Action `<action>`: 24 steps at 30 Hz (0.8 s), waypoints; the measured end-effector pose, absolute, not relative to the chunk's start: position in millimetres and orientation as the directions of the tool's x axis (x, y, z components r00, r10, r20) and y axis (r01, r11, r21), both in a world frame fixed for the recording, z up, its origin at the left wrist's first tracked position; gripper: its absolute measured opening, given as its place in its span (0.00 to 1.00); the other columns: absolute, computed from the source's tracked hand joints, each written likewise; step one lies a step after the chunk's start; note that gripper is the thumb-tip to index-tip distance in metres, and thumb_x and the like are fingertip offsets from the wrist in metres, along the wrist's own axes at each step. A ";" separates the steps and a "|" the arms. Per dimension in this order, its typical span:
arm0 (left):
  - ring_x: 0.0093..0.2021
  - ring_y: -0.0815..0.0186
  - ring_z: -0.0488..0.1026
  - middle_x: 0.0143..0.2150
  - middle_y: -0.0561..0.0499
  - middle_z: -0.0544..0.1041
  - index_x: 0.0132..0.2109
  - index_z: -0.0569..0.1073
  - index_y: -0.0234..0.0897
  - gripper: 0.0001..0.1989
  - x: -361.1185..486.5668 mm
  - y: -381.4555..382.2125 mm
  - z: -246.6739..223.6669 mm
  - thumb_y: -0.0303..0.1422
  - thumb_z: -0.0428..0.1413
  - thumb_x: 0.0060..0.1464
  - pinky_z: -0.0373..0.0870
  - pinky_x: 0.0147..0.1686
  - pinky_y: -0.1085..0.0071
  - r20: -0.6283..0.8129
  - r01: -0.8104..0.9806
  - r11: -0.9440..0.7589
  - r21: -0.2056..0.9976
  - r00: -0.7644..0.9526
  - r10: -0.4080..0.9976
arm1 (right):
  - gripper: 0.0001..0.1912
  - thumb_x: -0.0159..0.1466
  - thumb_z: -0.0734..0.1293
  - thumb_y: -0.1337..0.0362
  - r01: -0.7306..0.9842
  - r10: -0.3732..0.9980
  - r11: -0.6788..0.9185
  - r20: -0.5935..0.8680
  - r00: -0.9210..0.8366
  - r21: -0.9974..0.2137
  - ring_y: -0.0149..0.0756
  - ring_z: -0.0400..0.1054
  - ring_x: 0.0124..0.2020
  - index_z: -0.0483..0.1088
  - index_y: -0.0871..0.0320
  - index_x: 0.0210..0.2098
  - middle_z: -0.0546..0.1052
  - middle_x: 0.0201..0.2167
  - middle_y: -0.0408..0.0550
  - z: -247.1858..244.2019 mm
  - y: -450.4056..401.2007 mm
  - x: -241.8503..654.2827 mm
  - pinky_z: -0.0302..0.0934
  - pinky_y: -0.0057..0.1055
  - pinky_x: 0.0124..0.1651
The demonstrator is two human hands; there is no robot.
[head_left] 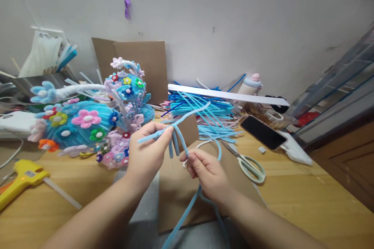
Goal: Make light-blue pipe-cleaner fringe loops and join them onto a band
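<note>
My left hand (152, 146) pinches a small bundle of light blue pipe cleaners (175, 142) around a brown cardboard piece (188, 130), with short ends hanging down and one strand reaching up to the right. In my right hand (206, 169), closed fingers grip one of the light blue strands below and to the right. Long light blue strands (184, 214) trail from below my right hand toward the bottom edge. Beneath both hands lies a larger cardboard sheet (175, 202). How the strands join at my left fingertips is hidden.
Flower-covered pipe-cleaner pieces (84, 124) stand at the left, near a yellow glue gun (29, 175). Behind my hands is a pile of blue pipe cleaners (201, 105). Scissors (251, 167), a phone (263, 132) and a bottle (250, 85) are to the right.
</note>
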State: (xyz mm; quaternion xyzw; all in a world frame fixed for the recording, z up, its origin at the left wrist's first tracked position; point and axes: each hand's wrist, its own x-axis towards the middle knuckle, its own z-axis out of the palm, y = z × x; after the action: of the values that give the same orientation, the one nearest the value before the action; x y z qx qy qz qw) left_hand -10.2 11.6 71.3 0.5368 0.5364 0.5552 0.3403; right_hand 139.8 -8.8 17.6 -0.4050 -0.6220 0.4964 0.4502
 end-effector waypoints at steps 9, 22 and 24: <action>0.17 0.76 0.60 0.21 0.58 0.69 0.28 0.70 0.36 0.09 -11.1 13.3 67.1 0.37 0.58 0.47 0.55 0.17 0.79 0.184 0.038 -0.180 0.983 -0.189 0.965 | 0.16 0.63 0.58 0.56 -0.050 0.945 0.024 0.038 -0.325 -0.998 0.25 0.48 0.18 0.65 0.61 0.27 0.56 0.14 0.36 16.2 -7.9 135.1 0.42 0.25 0.23; 0.21 0.74 0.64 0.22 0.57 0.68 0.26 0.69 0.34 0.09 -17.2 22.6 69.7 0.35 0.60 0.45 0.59 0.21 0.78 0.123 -0.189 -0.143 0.972 -0.112 0.986 | 0.18 0.60 0.61 0.52 -0.086 0.912 -0.089 -0.047 -0.407 -0.992 0.24 0.50 0.18 0.69 0.62 0.27 0.59 0.14 0.37 15.4 -4.1 135.6 0.42 0.24 0.21; 0.21 0.74 0.65 0.22 0.57 0.68 0.26 0.69 0.34 0.09 -20.3 24.6 71.3 0.35 0.60 0.45 0.60 0.21 0.78 0.105 -0.203 -0.110 0.973 -0.039 0.994 | 0.18 0.59 0.62 0.53 -0.045 0.873 -0.106 -0.071 -0.482 -0.993 0.24 0.51 0.18 0.69 0.63 0.26 0.60 0.15 0.38 15.9 -0.5 141.7 0.44 0.24 0.22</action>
State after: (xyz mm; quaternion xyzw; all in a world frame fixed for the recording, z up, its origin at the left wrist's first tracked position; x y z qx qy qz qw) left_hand -20.3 24.6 71.3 0.4653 0.4249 0.5820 0.5140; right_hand 141.7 -0.5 15.9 -0.3651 -0.5668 0.6479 0.3545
